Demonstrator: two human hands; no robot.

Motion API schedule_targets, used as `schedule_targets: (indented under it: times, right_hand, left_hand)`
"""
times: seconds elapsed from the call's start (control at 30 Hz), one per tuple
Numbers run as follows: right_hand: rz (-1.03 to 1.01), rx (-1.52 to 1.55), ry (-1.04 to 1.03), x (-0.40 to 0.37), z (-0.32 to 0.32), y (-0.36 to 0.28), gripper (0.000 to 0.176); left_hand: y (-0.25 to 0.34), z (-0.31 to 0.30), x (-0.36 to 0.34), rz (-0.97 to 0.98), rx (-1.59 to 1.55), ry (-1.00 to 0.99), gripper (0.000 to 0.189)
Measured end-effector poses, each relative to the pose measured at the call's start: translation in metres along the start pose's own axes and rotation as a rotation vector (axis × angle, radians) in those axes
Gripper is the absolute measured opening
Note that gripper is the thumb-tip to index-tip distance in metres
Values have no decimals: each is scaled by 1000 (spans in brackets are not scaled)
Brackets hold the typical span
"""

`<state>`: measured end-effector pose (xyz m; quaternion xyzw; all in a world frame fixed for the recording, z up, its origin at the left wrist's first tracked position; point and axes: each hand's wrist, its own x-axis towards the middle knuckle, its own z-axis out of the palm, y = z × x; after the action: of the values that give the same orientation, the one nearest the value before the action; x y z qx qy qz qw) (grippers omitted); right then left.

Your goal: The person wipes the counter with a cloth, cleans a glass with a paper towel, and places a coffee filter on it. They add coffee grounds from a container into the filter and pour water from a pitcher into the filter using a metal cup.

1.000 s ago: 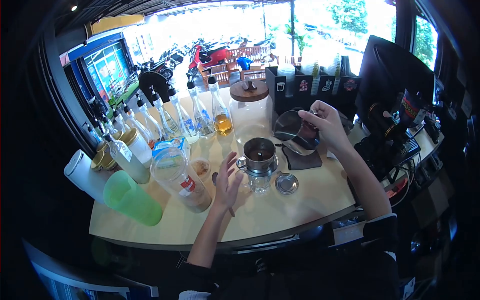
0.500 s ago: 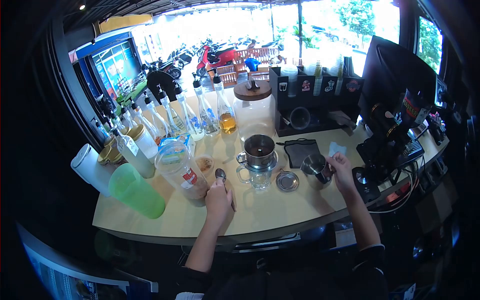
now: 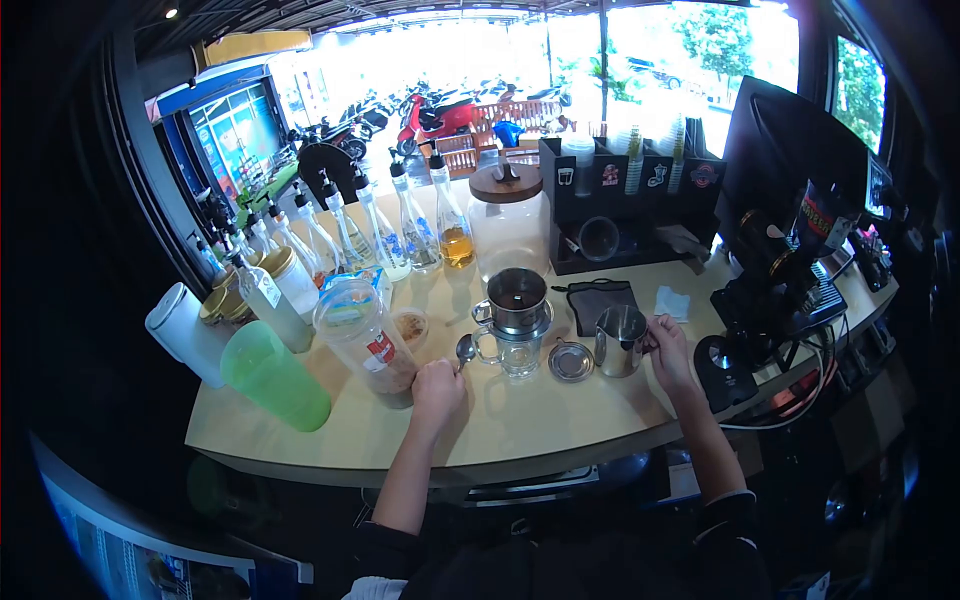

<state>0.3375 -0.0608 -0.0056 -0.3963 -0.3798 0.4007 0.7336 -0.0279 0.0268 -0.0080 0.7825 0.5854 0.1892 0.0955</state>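
Observation:
My left hand (image 3: 437, 394) is closed around a spoon (image 3: 465, 348), its bowl sticking out past the fingers. Just left of it stands a tall clear plastic jar (image 3: 370, 345) with brown contents at the bottom. My right hand (image 3: 671, 352) grips the handle of a steel pitcher (image 3: 620, 342), upright over the counter. Between my hands, a metal drip filter (image 3: 517, 302) with dark contents sits on a glass mug (image 3: 520, 356). The filter's round metal lid (image 3: 572, 361) lies on the counter between mug and pitcher.
A green tumbler (image 3: 275, 380) stands at the left. Pump bottles (image 3: 390, 240) line the back beside a large wood-lidded jar (image 3: 508, 230). Behind the pitcher lie a black cloth (image 3: 600, 303) and white tissue (image 3: 672, 303). A black cup rack (image 3: 635, 200) and coffee machine (image 3: 775, 280) stand right.
The pitcher has gone from tilted to upright, moving slightly left in my right hand. In my left hand the spoon's bowl has swung to the right.

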Motion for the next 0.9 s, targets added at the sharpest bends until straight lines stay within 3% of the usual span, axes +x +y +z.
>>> schedule_targets:
  times: [0.13,0.3,0.37,0.43,0.5,0.53,0.6,0.67,0.73,0.9]
  right_hand:
    - [43,-63,19,-1,-4,0,20]
    - [-12,-290,94,0,-6,-6,13]
    - [-409,-417,193,4,3,-17,11]
    - [-488,-445,130,-5,30,-38,12]
    - [-583,-593,-38,-20,63,-58,18]
    - [-597,-712,-149,-28,78,-64,23]
    - [-677,-816,-456,-40,116,-80,35]
    - [-699,-775,-662,-42,142,-76,43]
    - [-764,-689,-691,-40,165,-73,41]
    - [-885,-479,-636,-23,185,-85,23]
  left_hand:
    - [9,-11,-10,16,-68,53,18]
    - [23,-42,-23,48,-501,211,13]
    - [31,-59,-30,21,-542,264,13]
    - [37,-74,-34,-2,-586,313,13]
    - [43,-85,-35,60,-973,335,15]
    - [47,-90,-33,56,-973,333,15]
    - [58,-99,-26,93,-1430,233,15]
    - [69,-104,-18,74,-1570,141,15]
    - [87,-104,-11,96,-1847,3,13]
    - [113,-101,5,220,-2000,-254,15]
